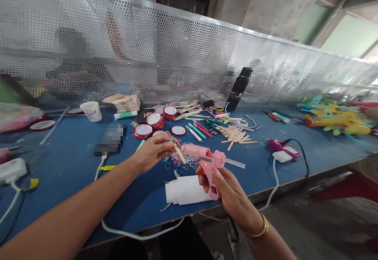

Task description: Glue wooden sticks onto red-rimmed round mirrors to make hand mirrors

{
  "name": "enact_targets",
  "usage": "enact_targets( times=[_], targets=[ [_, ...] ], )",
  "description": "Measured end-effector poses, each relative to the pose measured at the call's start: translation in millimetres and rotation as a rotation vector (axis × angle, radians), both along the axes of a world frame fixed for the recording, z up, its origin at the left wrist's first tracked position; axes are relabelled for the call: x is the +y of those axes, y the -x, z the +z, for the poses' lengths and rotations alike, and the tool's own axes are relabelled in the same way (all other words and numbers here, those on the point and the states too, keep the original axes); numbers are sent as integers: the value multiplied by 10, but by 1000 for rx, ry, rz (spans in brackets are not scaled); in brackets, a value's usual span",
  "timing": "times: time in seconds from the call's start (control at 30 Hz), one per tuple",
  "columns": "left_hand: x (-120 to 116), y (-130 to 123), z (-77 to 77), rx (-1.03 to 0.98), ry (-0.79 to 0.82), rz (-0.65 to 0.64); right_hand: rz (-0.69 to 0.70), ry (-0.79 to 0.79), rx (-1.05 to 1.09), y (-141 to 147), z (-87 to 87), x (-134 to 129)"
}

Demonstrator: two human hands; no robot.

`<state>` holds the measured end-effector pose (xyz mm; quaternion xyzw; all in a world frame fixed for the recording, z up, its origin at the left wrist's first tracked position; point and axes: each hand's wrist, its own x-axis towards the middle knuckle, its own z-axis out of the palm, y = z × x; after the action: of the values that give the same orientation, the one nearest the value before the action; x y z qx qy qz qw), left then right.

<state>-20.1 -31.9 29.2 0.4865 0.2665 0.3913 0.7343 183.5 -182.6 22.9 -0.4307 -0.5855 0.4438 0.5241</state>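
My right hand point(226, 189) is wrapped round the grip of a pink hot glue gun point(203, 157), with a clear glue stick point(235, 163) poking out of its back end. My left hand point(156, 149) pinches a wooden craft stick point(180, 154) whose far end is coloured green and red. The gun's nozzle points left at the stick, close to my left fingertips; whether it touches cannot be told. Below the stick lies a pile of colourful rubber bands point(178, 161). A white roll point(187, 190) rests under the gun, partly hidden by my right hand.
Round red-rimmed pieces point(155, 120), markers point(199, 130) and loose craft sticks point(236, 134) spread across the blue table point(141, 197). A paper cup point(91, 111) and a phone point(110, 140) stand left. A perforated metal screen point(183, 55) runs behind. A white cable point(141, 236) hangs along the front edge.
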Motion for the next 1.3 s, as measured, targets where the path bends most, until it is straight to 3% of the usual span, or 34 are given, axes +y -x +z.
enact_targets(
  times=[1.3],
  targets=[
    [16, 1, -21, 22, -4, 12, -24, 16, -15, -16, -70, 26]
  ],
)
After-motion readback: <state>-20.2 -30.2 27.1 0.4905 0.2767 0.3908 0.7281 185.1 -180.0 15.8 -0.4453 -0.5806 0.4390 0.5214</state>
